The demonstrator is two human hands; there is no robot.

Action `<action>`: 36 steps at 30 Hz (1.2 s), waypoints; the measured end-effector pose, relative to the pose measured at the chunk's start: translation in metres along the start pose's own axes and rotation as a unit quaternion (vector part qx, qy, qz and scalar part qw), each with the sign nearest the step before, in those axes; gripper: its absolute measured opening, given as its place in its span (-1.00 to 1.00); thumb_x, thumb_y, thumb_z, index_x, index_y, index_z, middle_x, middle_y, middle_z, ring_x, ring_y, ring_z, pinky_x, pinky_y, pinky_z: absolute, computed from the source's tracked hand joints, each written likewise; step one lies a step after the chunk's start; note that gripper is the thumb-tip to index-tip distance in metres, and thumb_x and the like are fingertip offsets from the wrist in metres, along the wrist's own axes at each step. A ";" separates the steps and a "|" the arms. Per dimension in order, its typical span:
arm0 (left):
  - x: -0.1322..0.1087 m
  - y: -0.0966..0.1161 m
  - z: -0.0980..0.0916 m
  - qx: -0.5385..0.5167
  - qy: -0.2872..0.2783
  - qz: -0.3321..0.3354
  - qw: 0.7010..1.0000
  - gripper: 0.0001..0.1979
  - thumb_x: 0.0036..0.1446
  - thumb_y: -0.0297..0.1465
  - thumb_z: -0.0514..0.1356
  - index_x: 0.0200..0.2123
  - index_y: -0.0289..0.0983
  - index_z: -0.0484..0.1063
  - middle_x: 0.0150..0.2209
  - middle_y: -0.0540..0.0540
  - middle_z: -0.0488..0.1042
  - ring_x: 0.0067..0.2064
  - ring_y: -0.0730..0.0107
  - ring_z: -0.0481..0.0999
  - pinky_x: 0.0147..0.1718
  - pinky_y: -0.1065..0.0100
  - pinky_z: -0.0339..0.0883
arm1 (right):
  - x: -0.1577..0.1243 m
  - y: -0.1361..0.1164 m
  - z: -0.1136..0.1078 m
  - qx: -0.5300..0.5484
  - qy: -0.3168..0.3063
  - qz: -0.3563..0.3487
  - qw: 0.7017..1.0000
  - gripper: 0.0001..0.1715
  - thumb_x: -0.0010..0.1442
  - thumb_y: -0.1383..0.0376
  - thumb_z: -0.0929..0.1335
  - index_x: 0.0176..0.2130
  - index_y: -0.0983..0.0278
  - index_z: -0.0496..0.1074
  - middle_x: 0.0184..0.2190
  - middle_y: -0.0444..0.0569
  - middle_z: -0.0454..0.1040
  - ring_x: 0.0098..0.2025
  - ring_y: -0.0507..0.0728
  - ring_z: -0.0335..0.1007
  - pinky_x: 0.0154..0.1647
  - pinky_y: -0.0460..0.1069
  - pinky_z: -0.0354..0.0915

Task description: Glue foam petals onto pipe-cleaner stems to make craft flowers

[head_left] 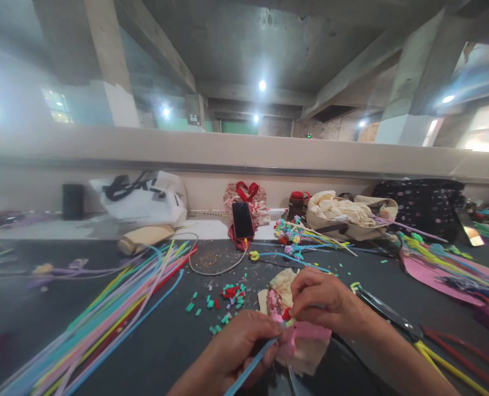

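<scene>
Near the bottom centre, my left hand point(250, 341) is closed around a light blue fuzzy stem point(250, 369), which slants down toward the bottom edge. My right hand point(320, 300) is pinched at the stem's upper end, beside a small red piece point(286, 314) and a yellowish bit; what lies between its fingertips is too small to make out. Beneath and behind both hands is a pink and cream cloth-like bundle point(308, 346). Short red and green pieces point(232, 292) lie scattered just left of it.
Long coloured stems point(116, 313) spread across the left. Scissors point(388, 313) lie beside my right forearm. Behind are a phone point(242, 220) on a cable, finished-looking stems with knobs point(296, 236), a white bag point(145, 201), a cream bag point(351, 220) and a pink sheet point(426, 278).
</scene>
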State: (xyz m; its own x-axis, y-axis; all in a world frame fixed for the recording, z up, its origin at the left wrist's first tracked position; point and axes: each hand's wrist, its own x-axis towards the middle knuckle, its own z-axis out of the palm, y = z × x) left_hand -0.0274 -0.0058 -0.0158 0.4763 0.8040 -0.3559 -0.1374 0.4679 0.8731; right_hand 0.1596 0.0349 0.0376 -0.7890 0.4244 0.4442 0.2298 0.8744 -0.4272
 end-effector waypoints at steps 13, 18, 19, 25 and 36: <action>-0.004 0.004 0.001 -0.011 -0.008 -0.018 1.000 -0.76 -0.11 -0.30 0.09 -0.61 -0.38 0.37 -0.86 0.11 0.14 -0.88 0.69 -0.06 -0.89 0.53 -0.31 | -0.002 -0.006 0.003 -0.121 0.050 -0.020 0.991 -0.83 0.13 0.35 0.27 -0.41 0.25 0.44 -0.44 -0.08 0.37 -0.33 0.01 0.23 -0.30 -0.08 0.14; -0.001 0.000 -0.002 -0.002 -0.007 -0.017 1.000 -0.76 -0.11 -0.30 0.08 -0.62 -0.37 0.36 -0.87 0.11 0.13 -0.88 0.67 -0.05 -0.90 0.52 -0.29 | -0.001 -0.006 0.003 -0.122 0.046 -0.014 0.991 -0.82 0.13 0.34 0.26 -0.42 0.25 0.44 -0.43 -0.08 0.38 -0.34 0.01 0.25 -0.30 -0.08 0.14; 0.000 0.000 -0.002 0.001 -0.007 -0.009 1.000 -0.76 -0.10 -0.30 0.08 -0.62 -0.37 0.36 -0.87 0.10 0.14 -0.88 0.66 -0.04 -0.90 0.52 -0.28 | -0.001 -0.006 0.003 -0.121 0.045 -0.010 0.992 -0.82 0.14 0.34 0.26 -0.43 0.26 0.43 -0.43 -0.08 0.38 -0.35 0.01 0.25 -0.31 -0.08 0.14; 0.001 -0.002 -0.002 0.007 -0.013 0.011 1.000 -0.76 -0.10 -0.33 0.07 -0.65 -0.37 0.35 -0.84 0.10 0.15 -0.87 0.68 -0.02 -0.90 0.53 -0.28 | 0.000 -0.008 0.006 -0.103 0.052 0.004 0.993 -0.84 0.12 0.35 0.27 -0.43 0.26 0.43 -0.45 -0.08 0.35 -0.35 0.02 0.24 -0.32 -0.07 0.15; -0.003 0.002 -0.002 -0.069 -0.051 -0.007 0.996 -0.79 -0.15 -0.32 0.10 -0.62 -0.37 0.34 -0.85 0.13 0.12 -0.87 0.70 -0.07 -0.91 0.55 -0.28 | 0.001 -0.009 0.011 -0.038 0.082 0.016 0.996 -0.90 0.07 0.40 0.31 -0.43 0.27 0.42 -0.42 -0.08 0.35 -0.30 0.03 0.27 -0.28 -0.07 0.19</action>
State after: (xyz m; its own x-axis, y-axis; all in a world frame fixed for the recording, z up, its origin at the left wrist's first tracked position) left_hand -0.0306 -0.0067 -0.0135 0.5641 0.7590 -0.3250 -0.2457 0.5301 0.8116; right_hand 0.1506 0.0253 0.0333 -0.6787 0.4788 0.5569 0.3006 0.8730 -0.3842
